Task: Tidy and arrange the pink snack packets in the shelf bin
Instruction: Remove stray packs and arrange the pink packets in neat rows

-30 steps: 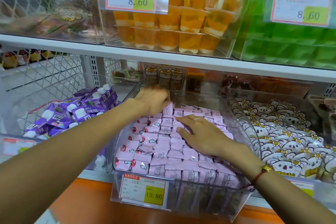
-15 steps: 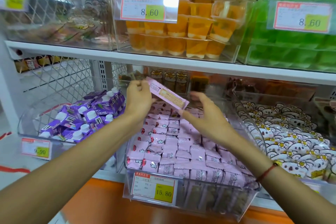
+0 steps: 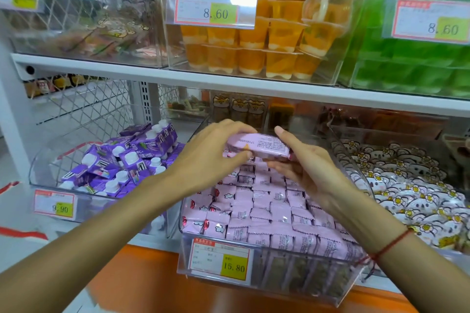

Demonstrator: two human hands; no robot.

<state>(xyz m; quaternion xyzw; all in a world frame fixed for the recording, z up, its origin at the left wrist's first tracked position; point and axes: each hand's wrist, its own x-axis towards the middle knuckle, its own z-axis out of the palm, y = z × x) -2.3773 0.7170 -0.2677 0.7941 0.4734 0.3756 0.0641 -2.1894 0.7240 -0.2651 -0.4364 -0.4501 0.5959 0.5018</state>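
Pink packet between both hands — underside hidden, print blurred

Two bare, sleeveless forearms; a thin red string bracelet circles the right wrist, its loose ends trailing; the left wrist is unadorned.

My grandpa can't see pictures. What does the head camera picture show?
Two hands, left hand and right hand, hold one pink packet above a clear bin full of pink packets. Purple cartons sit in the bin beside it.
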